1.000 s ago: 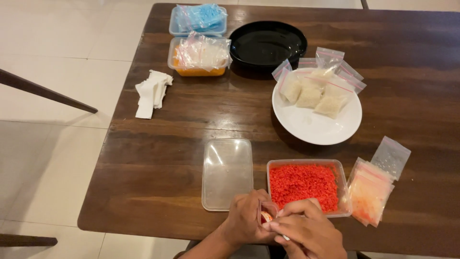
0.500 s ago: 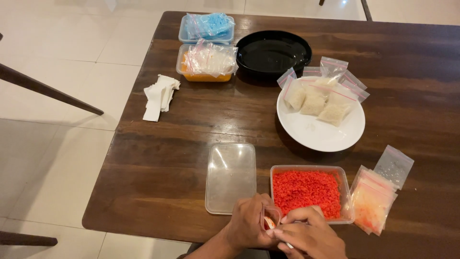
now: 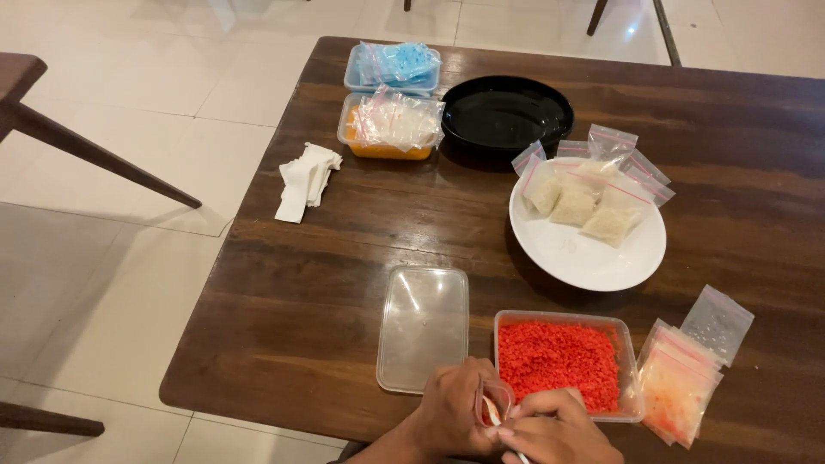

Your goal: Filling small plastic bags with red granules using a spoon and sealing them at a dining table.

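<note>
At the near edge of the bench (image 3: 344, 258), the left hand (image 3: 451, 421) holds a small clear bag (image 3: 492, 401) with its mouth open; the fingers are curled around it, pinching its side. The right hand (image 3: 554, 430) is just beside it, with the fingers pressed together on a thin white tool (image 3: 516, 451) whose tip goes into the bag. I cannot tell what kind of tool it is, because the hand hides most of it. Some red grains show inside the bag.

Just behind the hands stands a clear tub (image 3: 630, 361) full of red grains (image 3: 559, 361). To its left, a clear lid (image 3: 423, 326) lies flat on the bench, near the tub but not touching it. To the right of the tub there is a pile of filled bags (image 3: 675, 387) with pale orange content, and one empty bag (image 3: 718, 322) lies just behind the pile.

Further away, a white plate (image 3: 584, 258) carries several bags of white grains (image 3: 589, 202); some bags hang over its far rim. Behind the plate is a black bowl (image 3: 507, 112). To the left of the bowl stand two tubs: an orange tub (image 3: 378, 150) with clear bags on top, and behind it a blue tub (image 3: 391, 69) with bags of blue content. A stack of white papers (image 3: 305, 180) lies near the left edge of the bench, well apart from the rest.
</note>
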